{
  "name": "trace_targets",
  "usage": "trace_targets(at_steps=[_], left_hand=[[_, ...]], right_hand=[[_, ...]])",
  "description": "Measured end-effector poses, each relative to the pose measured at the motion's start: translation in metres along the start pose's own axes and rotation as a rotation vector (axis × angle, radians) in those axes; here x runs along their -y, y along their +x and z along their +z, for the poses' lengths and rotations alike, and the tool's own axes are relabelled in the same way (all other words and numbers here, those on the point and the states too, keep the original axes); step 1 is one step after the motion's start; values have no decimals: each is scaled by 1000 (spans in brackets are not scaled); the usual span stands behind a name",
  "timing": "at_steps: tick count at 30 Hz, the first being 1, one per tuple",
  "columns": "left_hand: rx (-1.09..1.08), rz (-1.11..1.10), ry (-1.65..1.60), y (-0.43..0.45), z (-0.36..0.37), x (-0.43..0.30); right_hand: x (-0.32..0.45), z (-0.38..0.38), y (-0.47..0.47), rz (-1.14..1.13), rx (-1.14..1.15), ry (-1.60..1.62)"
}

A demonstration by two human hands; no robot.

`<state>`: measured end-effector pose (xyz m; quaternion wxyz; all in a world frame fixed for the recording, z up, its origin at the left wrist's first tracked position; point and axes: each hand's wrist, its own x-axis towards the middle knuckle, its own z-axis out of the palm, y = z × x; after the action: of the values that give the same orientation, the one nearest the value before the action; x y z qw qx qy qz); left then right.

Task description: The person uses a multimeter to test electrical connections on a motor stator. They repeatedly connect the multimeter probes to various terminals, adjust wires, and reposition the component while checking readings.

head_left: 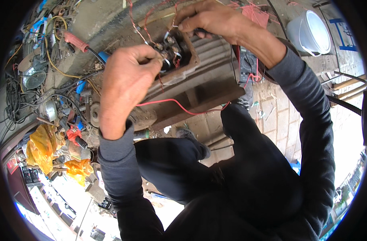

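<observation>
My left hand (130,75) has its thumb and forefinger pinched at the terminal block (168,49) inside the open junction box of a ribbed metal motor housing (212,57). What it holds is mostly hidden; a red test lead (177,104) runs in behind it. My right hand (206,22), at the box's upper edge, grips a black test probe (201,30), mostly covered by the fingers, close to a twisted copper wire (172,24). More red and bare copper wires (134,22) rise from the terminals. Right of the housing lies a multimeter (248,63).
Cables, tools and scrap crowd the left side, with a red-handled clamp (76,41), a hammer (86,96) and orange plastic bags (42,147). A white bucket (308,33) stands at upper right. My shoes (194,141) rest on paving close to the housing.
</observation>
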<state>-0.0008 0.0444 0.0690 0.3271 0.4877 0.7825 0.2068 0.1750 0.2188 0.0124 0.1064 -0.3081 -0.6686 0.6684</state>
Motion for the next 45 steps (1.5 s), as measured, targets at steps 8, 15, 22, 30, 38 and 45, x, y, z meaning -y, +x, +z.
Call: trace_targets(at_steps=[8,15,22,30,38,45], left_hand=[[-40,65,67,-2,-2,-7],[8,33,6,1,-1,-3],[8,28,8,-1,-2,-6],[25,5,-50,1,1,-1],[-36,101,70,-4,-1,-3],[-69,132,67,-9,-2,-1]], right_hand=[[1,0,0,48,0,25],[-7,-6,14,145,85,125],[-8,-9,19,90,113,71],[-8,-3,9,26,39,28],[-6,-33,-73,-39,-171,-77],[-64,-34,-131,170,-207,-151]])
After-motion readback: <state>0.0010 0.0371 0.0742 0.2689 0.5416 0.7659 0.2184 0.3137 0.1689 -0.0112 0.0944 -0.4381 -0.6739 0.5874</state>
